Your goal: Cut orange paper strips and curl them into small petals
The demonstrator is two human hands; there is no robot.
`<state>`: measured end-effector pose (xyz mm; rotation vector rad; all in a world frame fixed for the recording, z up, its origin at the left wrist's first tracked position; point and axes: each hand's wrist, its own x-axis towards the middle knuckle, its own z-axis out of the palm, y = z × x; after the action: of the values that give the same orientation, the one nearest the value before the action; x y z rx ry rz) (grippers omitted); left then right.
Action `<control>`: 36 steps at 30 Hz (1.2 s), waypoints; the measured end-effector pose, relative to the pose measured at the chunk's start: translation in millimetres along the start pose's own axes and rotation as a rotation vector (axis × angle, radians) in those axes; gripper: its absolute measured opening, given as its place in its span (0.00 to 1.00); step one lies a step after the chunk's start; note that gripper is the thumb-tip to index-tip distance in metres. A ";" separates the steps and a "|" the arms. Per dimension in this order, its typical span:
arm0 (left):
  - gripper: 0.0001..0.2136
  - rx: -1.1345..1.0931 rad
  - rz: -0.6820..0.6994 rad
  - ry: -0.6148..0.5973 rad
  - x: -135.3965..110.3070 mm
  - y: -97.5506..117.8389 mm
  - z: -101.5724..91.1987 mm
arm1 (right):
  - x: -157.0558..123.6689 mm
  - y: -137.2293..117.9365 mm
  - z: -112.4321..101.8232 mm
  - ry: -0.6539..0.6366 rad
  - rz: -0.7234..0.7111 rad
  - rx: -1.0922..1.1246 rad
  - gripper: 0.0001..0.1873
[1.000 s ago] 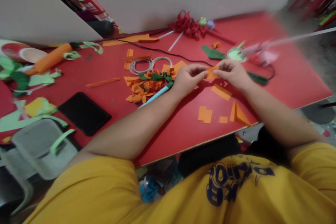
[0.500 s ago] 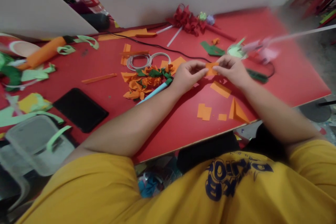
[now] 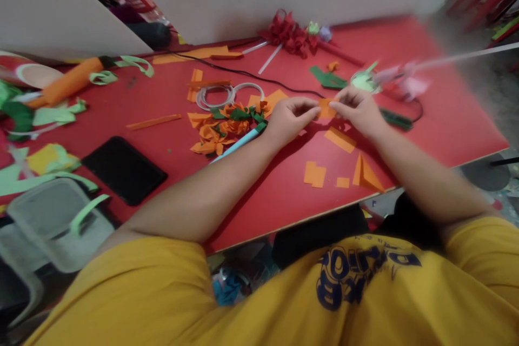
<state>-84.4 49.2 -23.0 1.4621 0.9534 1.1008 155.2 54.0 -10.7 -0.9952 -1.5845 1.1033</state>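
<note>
Between my two hands is a small piece of orange paper (image 3: 326, 108), raised a little over the red table (image 3: 259, 200). My left hand (image 3: 292, 119) pinches its left edge with thumb and fingertips. On its other side, my right hand (image 3: 359, 111) pinches the right edge the same way. Just below lie an orange paper strip (image 3: 340, 139), small overlapping orange pieces (image 3: 315, 174), a little orange square (image 3: 343, 183) and a folded orange piece (image 3: 366, 174). Orange paper flowers with green parts (image 3: 225, 127) sit left of my left hand, by a light blue stick (image 3: 239, 143).
A black tablet-like slab (image 3: 125, 169) lies at left, near a grey chair (image 3: 60, 221). Red paper flowers (image 3: 288, 35) rest against the wall. A black cable (image 3: 251, 73) crosses the table's back. Pink paper flowers (image 3: 405, 84) and a dark green tool (image 3: 395, 118) are at right.
Both hands keep their pinch on the orange paper in nearly the same place. The view has shifted very slightly; nothing else visibly differs.
</note>
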 end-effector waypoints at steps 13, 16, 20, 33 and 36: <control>0.16 0.096 0.056 0.019 0.5 -12.3 -1.9 | -1.1 -3.7 0.2 -0.001 0.044 -0.079 0.26; 0.16 0.097 0.050 0.019 0.8 -12.8 -2.2 | -1.4 -5.6 0.2 -0.003 0.045 -0.088 0.25; 0.16 0.101 0.044 0.018 1.0 -12.3 -2.0 | -1.1 -5.2 -1.2 -0.007 0.025 -0.096 0.22; 0.12 0.311 0.125 -0.014 -1.0 -11.0 -4.7 | -0.3 2.0 -4.8 -0.047 0.057 -0.076 0.16; 0.18 0.508 0.219 -0.047 -4.4 -3.7 -7.8 | 3.6 7.0 -4.2 -0.041 0.064 -0.110 0.16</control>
<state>-93.1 47.6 -27.0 2.0347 1.1102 1.0141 159.1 60.1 -15.9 -1.1095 -1.6715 1.0955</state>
